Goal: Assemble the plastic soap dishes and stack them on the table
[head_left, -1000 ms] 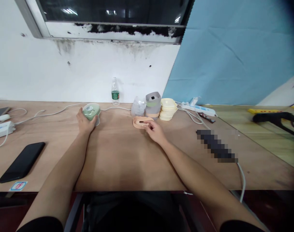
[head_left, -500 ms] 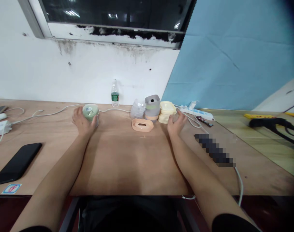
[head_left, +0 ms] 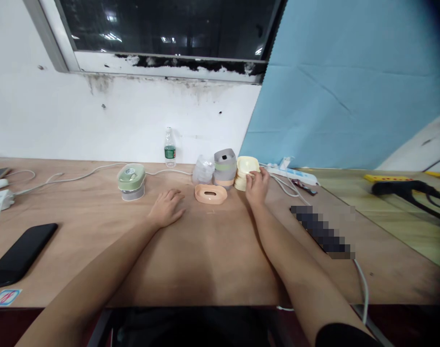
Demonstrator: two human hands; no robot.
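Observation:
My left hand [head_left: 167, 208] is open and low over the table, fingers spread, a little left of the orange oval dish [head_left: 211, 194] with a slot in its middle. My right hand [head_left: 258, 187] is at the right side of a stack of cream-coloured dishes [head_left: 241, 180]. Its thumb and fingers are bent at the rim of the top dish and seem to pinch it. Left of that stack stands a taller stack of mostly grey dishes [head_left: 225, 174] with green and orange layers. Farther left, a green dish [head_left: 130, 178] sits over a grey one.
A clear plastic bag [head_left: 203, 169] and a water bottle [head_left: 170, 149] are along the wall. Power strips [head_left: 292, 173] and white cables lie at the back right and left. A black phone [head_left: 22, 254] is at left; a pixelated dark object [head_left: 321, 231] lies right.
My left hand has left the green dish stack and moved right toward the orange dish. My right hand has moved slightly left onto the cream stack's rim. The view has tilted up a little.

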